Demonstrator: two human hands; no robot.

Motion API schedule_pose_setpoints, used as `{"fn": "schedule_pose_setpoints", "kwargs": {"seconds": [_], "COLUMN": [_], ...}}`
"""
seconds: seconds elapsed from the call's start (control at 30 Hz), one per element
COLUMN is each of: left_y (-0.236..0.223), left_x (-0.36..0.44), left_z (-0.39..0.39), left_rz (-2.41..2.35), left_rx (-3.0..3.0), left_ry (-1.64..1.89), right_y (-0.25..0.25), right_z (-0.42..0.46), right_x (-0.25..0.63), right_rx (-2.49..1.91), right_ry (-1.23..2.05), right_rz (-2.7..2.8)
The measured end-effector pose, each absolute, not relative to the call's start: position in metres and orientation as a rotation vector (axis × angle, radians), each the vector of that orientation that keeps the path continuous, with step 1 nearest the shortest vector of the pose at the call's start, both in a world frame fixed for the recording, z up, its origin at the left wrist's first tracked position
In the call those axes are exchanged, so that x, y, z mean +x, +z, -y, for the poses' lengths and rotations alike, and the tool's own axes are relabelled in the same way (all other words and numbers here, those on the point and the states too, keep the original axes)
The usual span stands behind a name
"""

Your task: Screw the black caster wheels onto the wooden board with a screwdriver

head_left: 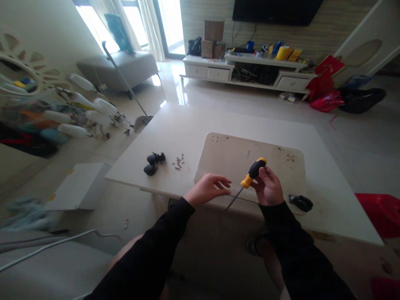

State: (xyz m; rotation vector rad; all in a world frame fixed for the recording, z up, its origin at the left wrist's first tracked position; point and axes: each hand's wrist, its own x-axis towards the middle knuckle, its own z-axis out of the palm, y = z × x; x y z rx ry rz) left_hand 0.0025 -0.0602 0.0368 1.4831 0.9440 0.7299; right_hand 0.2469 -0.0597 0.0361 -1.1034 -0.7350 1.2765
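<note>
My right hand is closed around a screwdriver with a black and yellow handle, its metal shaft slanting down and left toward the near edge of a pale board. My left hand rests at the board's near edge with fingers stretched out, holding nothing, its fingertips close to the shaft. The board lies flat on a white low table. A black caster wheel lies just right of my right wrist.
Two more black caster wheels and several small screws lie on the table left of the board. A white box sits on the floor at the left. A red object stands beside the table's right end.
</note>
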Motion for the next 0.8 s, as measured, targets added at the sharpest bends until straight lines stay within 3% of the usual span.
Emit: {"fn": "schedule_pose_setpoints", "kwargs": {"seconds": [0.23,0.47,0.8], "left_y": [0.012,-0.031,-0.035], "left_x": [-0.138,-0.152,-0.132], "left_z": [0.033,0.032,0.032], "left_rz": [-1.747,-2.116,-2.236], "left_rx": [1.217,1.529,1.672], "left_ry": [1.121,0.590,0.211], "right_y": [0.031,0.030,0.030], "right_z": [0.051,0.049,0.054], "right_x": [0.252,0.249,0.253], "right_rx": [-1.134,-1.174,-1.152], "right_ry": [1.179,1.189,1.204], "right_rz": [0.597,0.563,0.601]}}
